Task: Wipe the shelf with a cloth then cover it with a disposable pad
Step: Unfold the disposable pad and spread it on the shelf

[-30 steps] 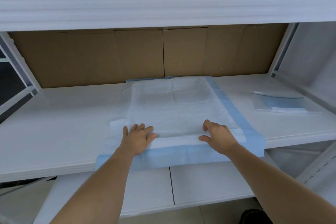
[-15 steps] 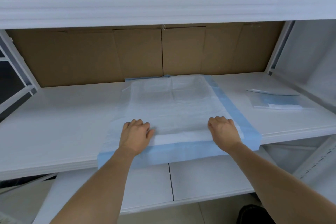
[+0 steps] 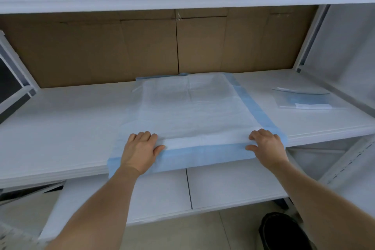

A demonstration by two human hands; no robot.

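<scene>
- The pad (image 3: 188, 111) lay spread on the white shelf (image 3: 60, 124), its blue front edge overhanging.
- The left hand (image 3: 140, 149) pressed the pad's front-left part, fingers curled.
- The right hand (image 3: 264, 145) pressed its front-right corner, fingers curled.
- A plastic wrapper (image 3: 304, 100) lay right of the pad.

cardboard backing (image 3: 150, 46); pale tiled floor (image 3: 182, 233)

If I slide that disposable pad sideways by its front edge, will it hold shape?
Probably not: the disposable pad looks thin and floppy, its front border drooping over the shelf edge. Likely light, so it may bunch rather than glide. Both hands, left hand and right hand, seem needed.
</scene>
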